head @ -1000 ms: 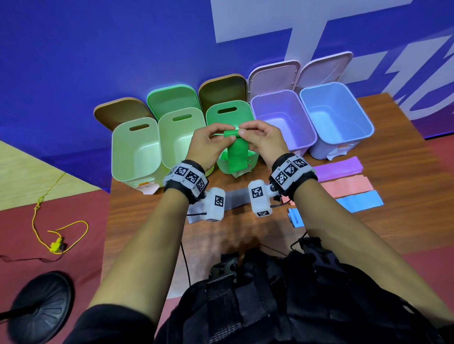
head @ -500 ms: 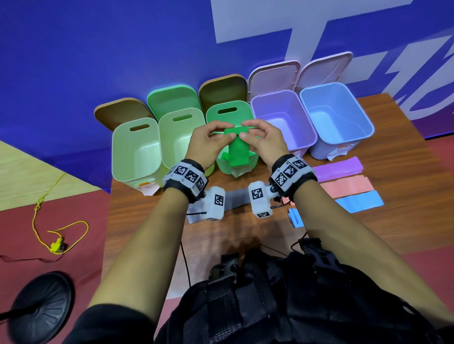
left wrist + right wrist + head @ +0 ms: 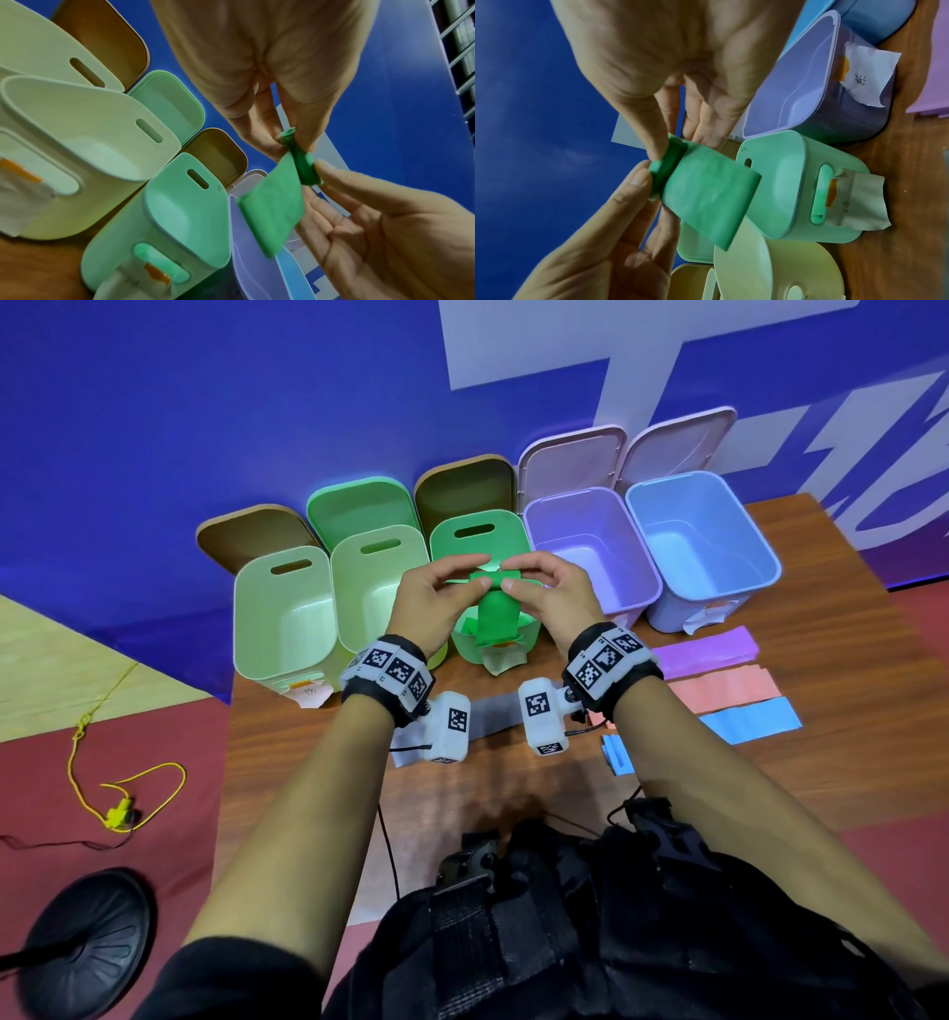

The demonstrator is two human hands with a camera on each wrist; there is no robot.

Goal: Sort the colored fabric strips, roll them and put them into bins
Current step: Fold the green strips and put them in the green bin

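green fabric strip [image 3: 494, 613], partly rolled: pinched by left hand [image 3: 429, 608] and right hand [image 3: 552, 600], above green bin [image 3: 480, 539].

The grey strip [image 3: 490, 711] lies mostly hidden behind the wrist cameras; the label [image 3: 859, 80] writing on the purple bin [image 3: 808, 113] is unreadable.

place: probably a staged recording booth | cues: blue printed backdrop [image 3: 257, 428], wooden table [image 3: 847, 608], colour-patched floor [image 3: 128, 737]
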